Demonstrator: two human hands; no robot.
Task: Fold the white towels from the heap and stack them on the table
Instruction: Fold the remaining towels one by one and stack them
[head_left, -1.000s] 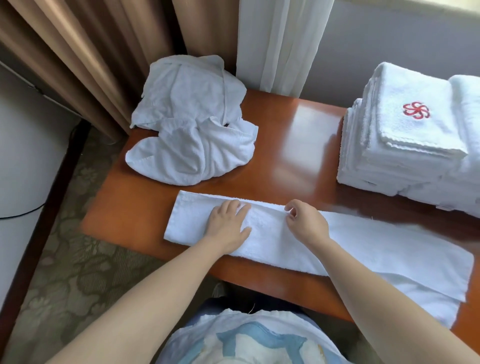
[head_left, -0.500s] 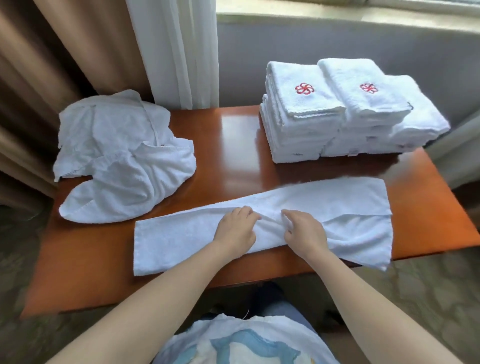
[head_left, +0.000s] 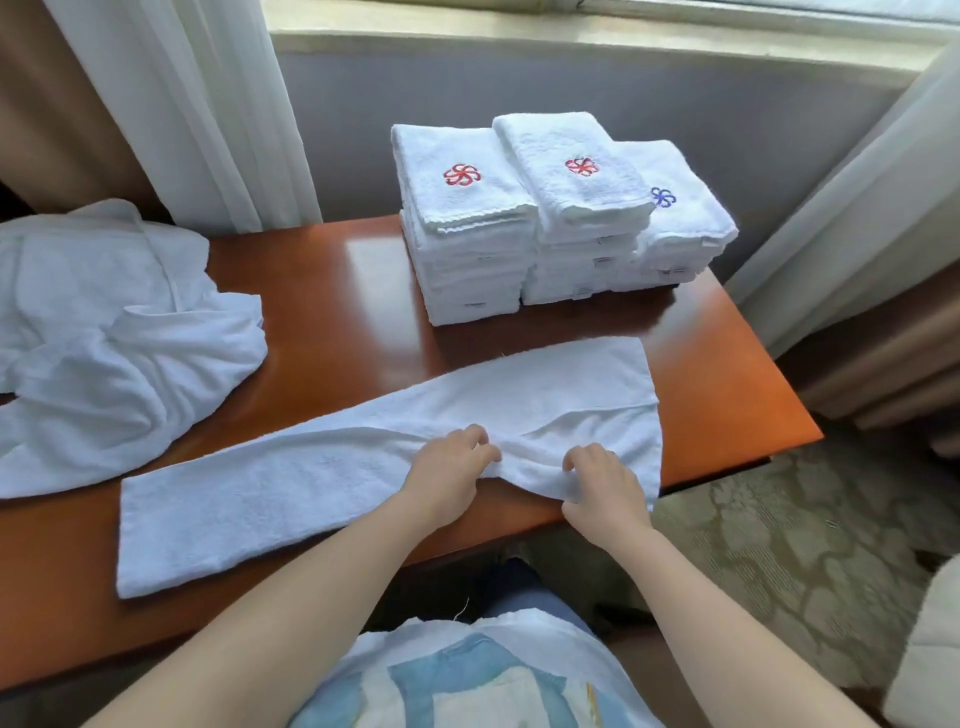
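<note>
Reddish-brown polished wooden desk (head_left: 337, 312): carries all the linen. Its left end runs out of frame, and both forearms cover part of its near edge.
Heap of loose white towels (head_left: 104, 332): on the desk's left end, crumpled and cut off by the frame edge, so the number of towels cannot be told. It is likely light and limp, with layers that would drag each other when one is lifted.
Stacks of folded white towels (head_left: 545, 218): three side by side at the far right of the desk, touching. The lower layers are too compressed to count.
Long white terry towel (head_left: 291, 488): lies as a narrow strip diagonally across the front of the desk, and its right end seems to droop over the near edge. It is judged soft, floppy and grippy rather than slippery, not fragile, and it holds no shape unsupported. It is best taken at the corners or along a doubled edge, since a mid-span pinch only bunches it.
Left hand (head_left: 449, 467): fingers curled, gripping the strip at mid-length.
Right hand (head_left: 602, 483): thumb and fingers pinch a raised ridge of the strip, near the left hand but apart from it.
Red and blue embroidered pinwheel emblems (head_left: 461, 175): one on each stack's top towel. The blue one is partly hidden by the middle stack.
</note>
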